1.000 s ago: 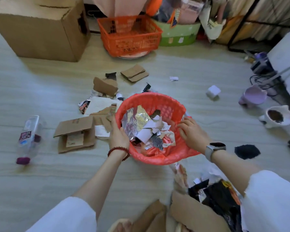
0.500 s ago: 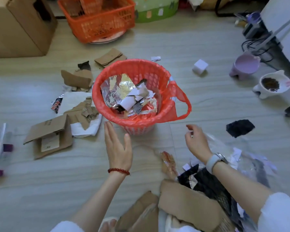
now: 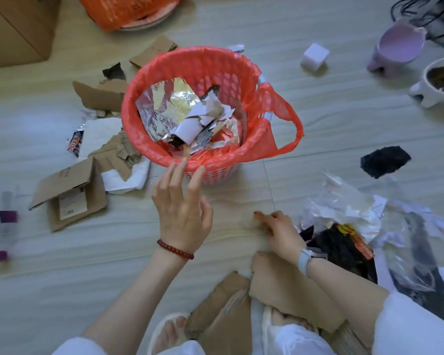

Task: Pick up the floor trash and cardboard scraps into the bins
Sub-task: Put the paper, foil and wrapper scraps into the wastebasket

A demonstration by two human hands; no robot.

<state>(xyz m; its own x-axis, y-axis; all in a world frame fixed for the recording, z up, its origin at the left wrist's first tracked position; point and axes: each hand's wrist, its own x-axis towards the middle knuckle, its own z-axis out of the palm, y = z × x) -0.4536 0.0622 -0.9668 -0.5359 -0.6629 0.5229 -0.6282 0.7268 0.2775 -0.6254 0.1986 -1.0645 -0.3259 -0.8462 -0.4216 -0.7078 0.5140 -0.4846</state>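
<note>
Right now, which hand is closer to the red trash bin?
The left hand. Its straight fingertips reach the red trash bin at its near rim. The right hand is lower down on the floor, apart from the bin, pinching a small scrap.

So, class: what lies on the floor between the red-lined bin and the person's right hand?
In the head view, nothing: only bare floor and a tile seam separate the bin from the right hand, which pinches a small scrap.

bare floor (image 3: pixel 228 201) before red bin (image 3: pixel 241 73), cardboard scraps (image 3: pixel 69 193) left, plastic wrappers (image 3: pixel 344 201) right
</note>
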